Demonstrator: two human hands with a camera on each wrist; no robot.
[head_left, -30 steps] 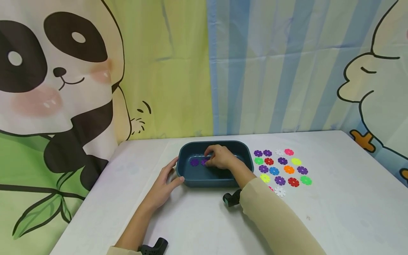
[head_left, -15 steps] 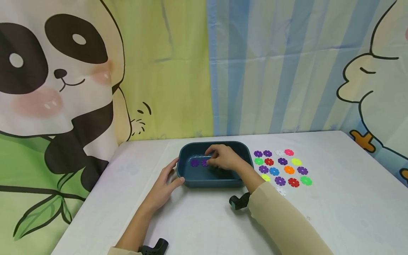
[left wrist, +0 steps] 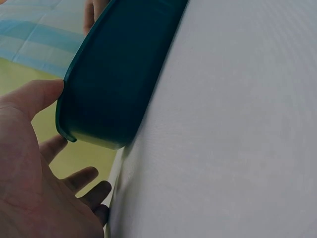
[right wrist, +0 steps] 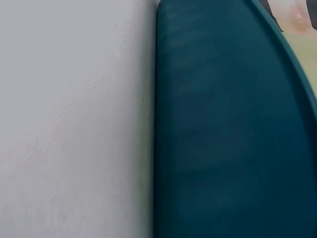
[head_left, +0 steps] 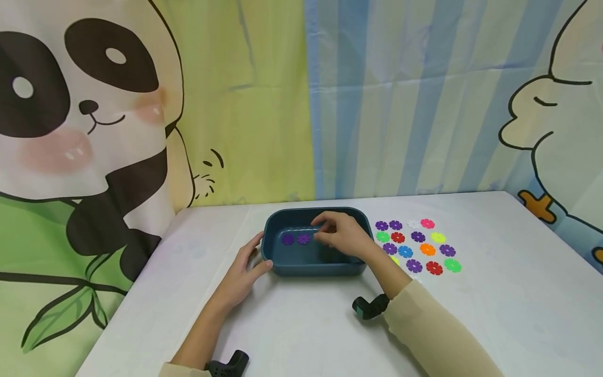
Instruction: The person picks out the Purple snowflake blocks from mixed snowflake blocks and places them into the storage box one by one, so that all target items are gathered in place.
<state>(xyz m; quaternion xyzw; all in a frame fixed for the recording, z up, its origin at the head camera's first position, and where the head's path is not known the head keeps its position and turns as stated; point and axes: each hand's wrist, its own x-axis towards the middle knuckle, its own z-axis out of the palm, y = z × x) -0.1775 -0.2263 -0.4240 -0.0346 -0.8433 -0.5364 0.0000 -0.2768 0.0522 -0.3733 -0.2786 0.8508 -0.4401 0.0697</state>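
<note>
In the head view, a dark blue-green plastic bin [head_left: 306, 269] stands on the white table. On its floor, toward the left, two purple interlocking snowflake discs [head_left: 288, 239] lie side by side. The left hand [head_left: 242, 275] rests at the bin's left end. In the left wrist view its thumb touches the rim of the bin [left wrist: 119, 74] and its other fingers spread loosely. Over the bin is the right hand [head_left: 344, 234], its fingers loosely bent just right of the discs, with nothing seen between them. The right wrist view has only the bin's outer wall [right wrist: 228, 124] and tabletop.
Right of the bin, several colourful snowflake discs [head_left: 427, 250] lie in loose rows, among them purple, red, green, orange and white ones. The right forearm hides some of the nearest. Printed curtains [head_left: 405, 104] hang behind the table [head_left: 301, 324].
The right hand has drawn back to the right inside the bin, away from the two purple snowflake discs, which now show fully. The left hand has stayed at the rim.
</note>
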